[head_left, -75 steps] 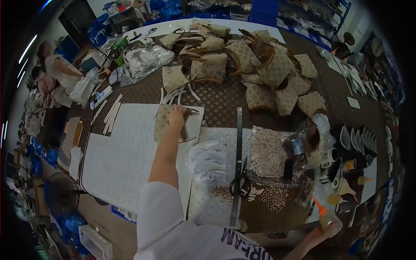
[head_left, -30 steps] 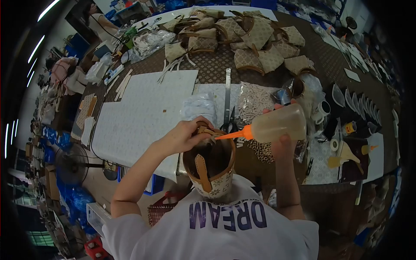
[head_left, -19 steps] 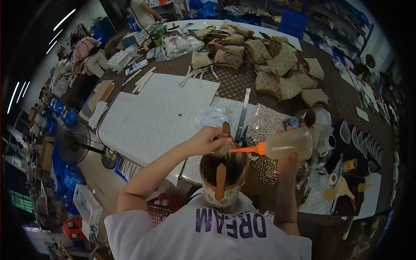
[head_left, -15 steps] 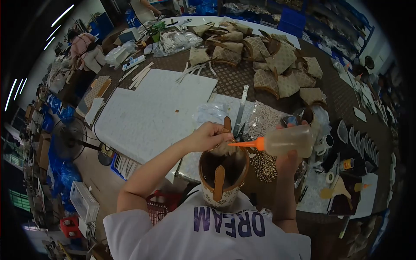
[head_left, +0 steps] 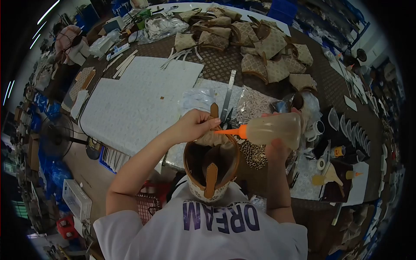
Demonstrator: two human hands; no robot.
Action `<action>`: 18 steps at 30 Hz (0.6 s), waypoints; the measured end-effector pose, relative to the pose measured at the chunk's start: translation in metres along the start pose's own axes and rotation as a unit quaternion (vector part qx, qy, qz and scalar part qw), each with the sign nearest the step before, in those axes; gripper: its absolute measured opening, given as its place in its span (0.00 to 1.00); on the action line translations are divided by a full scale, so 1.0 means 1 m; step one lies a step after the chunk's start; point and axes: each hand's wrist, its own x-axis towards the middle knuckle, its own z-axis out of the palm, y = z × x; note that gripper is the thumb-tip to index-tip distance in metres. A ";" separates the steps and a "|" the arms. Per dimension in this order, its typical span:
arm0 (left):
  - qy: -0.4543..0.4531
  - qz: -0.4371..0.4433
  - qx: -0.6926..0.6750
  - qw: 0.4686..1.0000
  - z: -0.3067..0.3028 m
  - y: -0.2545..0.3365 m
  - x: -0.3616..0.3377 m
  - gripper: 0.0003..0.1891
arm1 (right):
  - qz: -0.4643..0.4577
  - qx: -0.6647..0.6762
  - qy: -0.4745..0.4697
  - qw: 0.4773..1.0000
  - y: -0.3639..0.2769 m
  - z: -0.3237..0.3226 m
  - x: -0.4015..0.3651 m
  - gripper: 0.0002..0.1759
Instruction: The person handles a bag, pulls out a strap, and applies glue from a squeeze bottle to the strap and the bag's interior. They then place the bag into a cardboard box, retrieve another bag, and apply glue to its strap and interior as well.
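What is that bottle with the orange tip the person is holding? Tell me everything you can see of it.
The squeeze bottle looks like soft, translucent plastic, cloudy with a yellowish liquid inside. It has a long, tapering orange nozzle. It lies almost level, with the nozzle pointing to the person's left. The right hand grips its body. The nozzle tip seems to touch the tan strap tab, which the left hand pinches above the rim of a small patterned bag.

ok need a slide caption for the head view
Left hand pinches a strap tab at the rim of a patterned bag while the right hand aims an orange-nozzled squeeze bottle at it.
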 end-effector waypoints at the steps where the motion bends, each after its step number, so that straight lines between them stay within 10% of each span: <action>1: 0.003 0.002 -0.003 1.000 0.001 0.000 0.000 0.18 | 0.000 0.001 -0.005 1.000 0.000 0.001 0.000 0.56; 18: 0.010 0.024 -0.008 1.000 0.003 -0.004 0.002 0.19 | -0.021 -0.030 -0.006 0.999 -0.007 0.006 0.004 0.56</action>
